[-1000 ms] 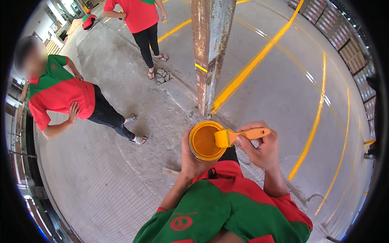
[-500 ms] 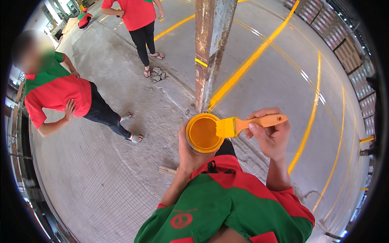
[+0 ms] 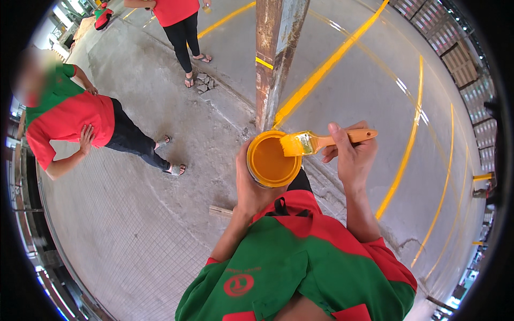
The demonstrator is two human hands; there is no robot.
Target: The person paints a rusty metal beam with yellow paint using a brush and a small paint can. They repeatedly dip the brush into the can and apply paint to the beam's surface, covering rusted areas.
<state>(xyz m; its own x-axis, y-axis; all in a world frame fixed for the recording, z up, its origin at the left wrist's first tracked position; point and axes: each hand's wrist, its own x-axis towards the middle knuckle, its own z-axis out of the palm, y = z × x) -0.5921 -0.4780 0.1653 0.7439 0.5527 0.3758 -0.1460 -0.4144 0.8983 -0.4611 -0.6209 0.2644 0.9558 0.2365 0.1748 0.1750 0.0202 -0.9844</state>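
My left hand (image 3: pixel 250 184) is wrapped round the side of an open paint can (image 3: pixel 251 166) with yellow paint (image 3: pixel 270 160) inside. In my right hand (image 3: pixel 350 152) is a paintbrush (image 3: pixel 326 141), its orange handle pinched between thumb and fingers. Yellow paint coats the bristles, which lie over the right part of the can's rim; whether they touch the rim I cannot tell. Paint also smears the metal band of the brush. Just beyond the can stands a rusty steel post (image 3: pixel 266 91) bearing a small yellow mark.
Yellow lines (image 3: pixel 329 67) run across the grey floor on the right. One person (image 3: pixel 80 117) stands at left, another (image 3: pixel 179 32) farther back, and a third (image 3: pixel 101 16) crouches far off. Broken rubble (image 3: pixel 204 83) lies near the post. Stacked pallets (image 3: pixel 458 61) line the far right.
The brush has turned, showing its paint-smeared metal band, and its bristles have shifted toward the can's upper right rim. Can and hands sit slightly higher in view.
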